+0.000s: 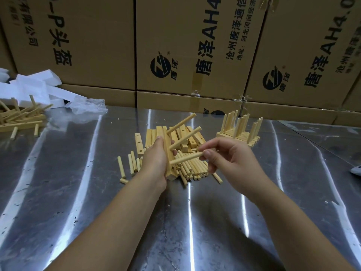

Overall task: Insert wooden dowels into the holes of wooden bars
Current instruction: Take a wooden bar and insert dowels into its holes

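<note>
**A:** What fills the far side?

**B:** A wall of printed cardboard boxes (185,45), stacked behind a shiny metal table (78,192) that takes up the rest of the view.

**A:** And on the table?

**B:** Far left, white foam blocks (35,85) with crumpled clear plastic (88,106) beside them. In front of those lies a loose heap of doweled bars (19,116). Far right stands a neat stack of finished bars (240,132), their dowels pointing up.

**A:** Where is the work itself?

**B:** In the middle. A pile of bare bars (187,137) lies there, with loose dowels (195,169) scattered on its near side.

**A:** The hands?

**B:** The left hand (154,161) wraps its fingers and thumb round one wooden bar (167,145), held above the loose dowels with its length running near to far. The right hand (230,159) pinches a dowel (185,159) between thumb and forefinger, the other fingers loosely curled.

**A:** Is that dowel in the bar?

**B:** Its left tip meets the bar's right face near the near end. How deep it sits I cannot tell.

**A:** Any others in it?

**B:** Two. A far dowel (181,123) and a middle dowel (185,138) stick out of the same face, slanting up to the right.
</note>
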